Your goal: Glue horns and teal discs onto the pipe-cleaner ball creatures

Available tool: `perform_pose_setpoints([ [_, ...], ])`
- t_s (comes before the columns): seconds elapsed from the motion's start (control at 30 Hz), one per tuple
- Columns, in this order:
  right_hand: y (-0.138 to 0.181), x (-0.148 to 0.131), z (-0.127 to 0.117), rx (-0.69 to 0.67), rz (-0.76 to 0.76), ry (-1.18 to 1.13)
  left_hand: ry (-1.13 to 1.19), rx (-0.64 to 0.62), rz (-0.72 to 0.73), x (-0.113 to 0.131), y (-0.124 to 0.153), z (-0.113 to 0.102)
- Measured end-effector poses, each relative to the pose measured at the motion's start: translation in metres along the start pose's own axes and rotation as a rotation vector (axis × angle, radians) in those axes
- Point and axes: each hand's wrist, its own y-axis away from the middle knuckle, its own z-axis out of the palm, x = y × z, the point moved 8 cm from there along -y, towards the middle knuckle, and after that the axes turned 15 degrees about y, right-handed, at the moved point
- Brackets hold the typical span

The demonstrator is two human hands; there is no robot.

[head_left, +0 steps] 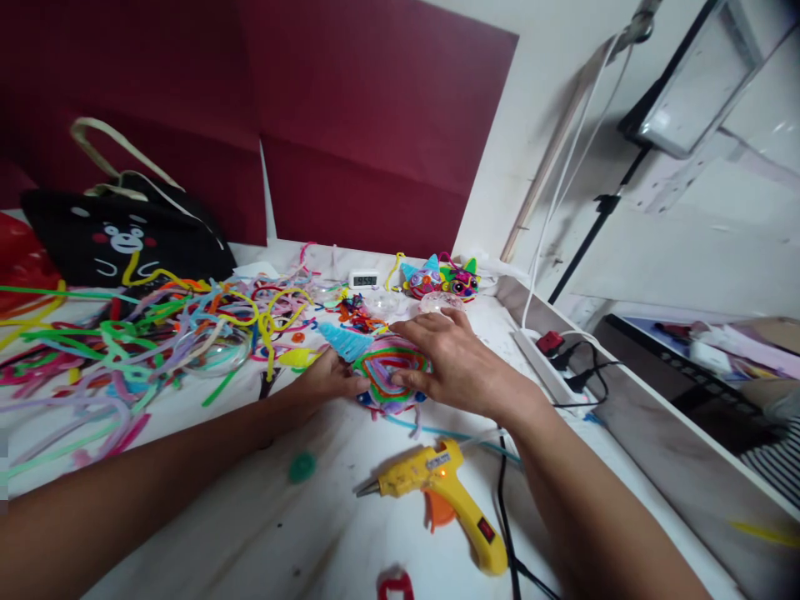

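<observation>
Both hands are around a round pipe-cleaner craft (392, 371), wound in bands of green, red, orange, white and purple. A light blue pointed ear (347, 340) sticks up at its left. My left hand (334, 375) grips the left side, thumb on the front near a dark blue bit. My right hand (445, 354) wraps the top and right side, thumb pressing on the striped face. The right-hand fingers hide the craft's upper right. Just below lies a yellow glue gun (431, 475) with an orange trigger and a lit red light.
Tangled pipe cleaners (125, 342) spread over the left of the table. Two finished-looking animal heads (441, 279) and a small digital timer (363, 279) stand at the back. At right are a power strip (553, 367) and black cables. A black bag (125, 229) leans at back left.
</observation>
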Motion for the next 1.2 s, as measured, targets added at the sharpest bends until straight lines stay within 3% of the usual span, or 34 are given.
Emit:
perform_pose_setpoints([
  [0.73,-0.003,0.003,0.015,-0.059,-0.006,-0.021,0.027,0.016,0.027,-0.002,0.003,-0.007],
  [1.0,-0.003,0.004,0.018,-0.052,-0.009,-0.029,0.066,-0.053,0.034,-0.004,0.003,-0.009],
  [1.2,-0.003,0.005,0.020,-0.048,-0.018,-0.044,0.054,0.006,0.024,-0.005,0.003,-0.013],
])
